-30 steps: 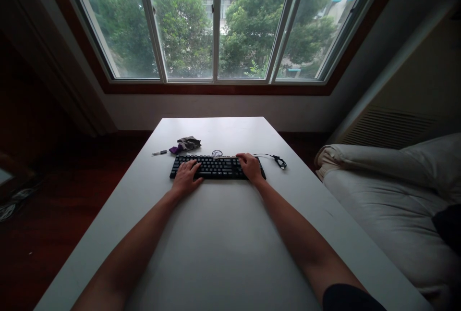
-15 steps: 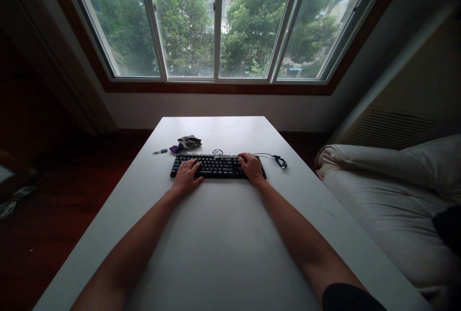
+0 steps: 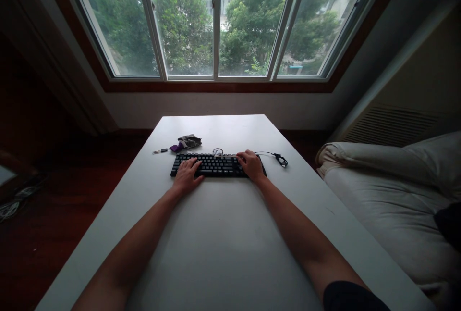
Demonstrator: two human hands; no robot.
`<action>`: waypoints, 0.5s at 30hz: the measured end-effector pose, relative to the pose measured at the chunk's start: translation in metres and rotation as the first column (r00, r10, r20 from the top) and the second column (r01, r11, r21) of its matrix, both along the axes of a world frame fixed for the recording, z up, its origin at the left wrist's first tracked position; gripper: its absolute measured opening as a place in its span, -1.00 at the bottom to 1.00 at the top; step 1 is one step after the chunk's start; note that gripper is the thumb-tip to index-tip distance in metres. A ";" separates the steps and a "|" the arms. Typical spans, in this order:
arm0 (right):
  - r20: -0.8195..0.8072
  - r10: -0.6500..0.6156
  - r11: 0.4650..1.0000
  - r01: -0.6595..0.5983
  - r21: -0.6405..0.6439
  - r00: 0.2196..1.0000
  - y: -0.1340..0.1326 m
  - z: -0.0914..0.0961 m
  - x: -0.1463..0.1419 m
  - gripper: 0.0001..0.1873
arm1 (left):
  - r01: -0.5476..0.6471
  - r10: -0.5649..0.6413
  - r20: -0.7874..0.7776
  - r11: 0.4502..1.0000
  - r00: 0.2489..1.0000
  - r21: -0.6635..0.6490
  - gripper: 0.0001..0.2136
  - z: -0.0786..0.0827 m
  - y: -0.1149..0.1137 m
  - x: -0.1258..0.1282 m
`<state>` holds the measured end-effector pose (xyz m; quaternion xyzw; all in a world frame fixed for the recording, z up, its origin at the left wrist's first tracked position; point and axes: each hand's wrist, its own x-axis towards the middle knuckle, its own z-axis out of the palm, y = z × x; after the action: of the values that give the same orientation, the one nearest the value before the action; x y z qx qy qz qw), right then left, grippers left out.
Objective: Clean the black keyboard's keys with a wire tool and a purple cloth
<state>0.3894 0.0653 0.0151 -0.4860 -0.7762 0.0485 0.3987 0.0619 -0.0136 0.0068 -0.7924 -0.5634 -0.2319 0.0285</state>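
A black keyboard (image 3: 216,165) lies across the far half of a white table (image 3: 223,234). My left hand (image 3: 187,175) rests on the keyboard's left end, fingers spread flat over the keys. My right hand (image 3: 251,165) lies on the right end, fingers curved down onto the keys and holding nothing. The keyboard's black cable (image 3: 277,158) trails off to the right behind my right hand.
Behind the keyboard lie a crumpled grey and purple cloth (image 3: 186,143), a small thin tool (image 3: 160,151) and a small ring-shaped item (image 3: 217,151). A white cushioned sofa (image 3: 389,195) stands close along the table's right side. A wide window (image 3: 216,22) faces me; dark wooden floor lies left.
Both hands stay on the keyboard; the view has shifted very slightly. Nothing was picked up or let go.
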 end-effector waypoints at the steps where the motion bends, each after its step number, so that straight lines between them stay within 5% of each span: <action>1: 0.000 -0.003 1.000 0.003 0.003 1.000 0.001 -0.001 0.000 -0.75 | -0.003 0.003 -0.001 1.000 1.000 -0.002 -0.43 0.000 0.000 0.000; 15: 0.219 0.055 0.994 -0.034 -0.102 0.974 0.010 -0.001 0.007 -0.67 | -0.008 0.008 -0.003 1.000 1.000 -0.004 -0.42 0.002 -0.001 -0.003</action>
<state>0.3960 0.0755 0.0143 -0.4897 -0.8233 0.0406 0.2841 0.0594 -0.0141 0.0091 -0.7904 -0.5671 -0.2298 0.0288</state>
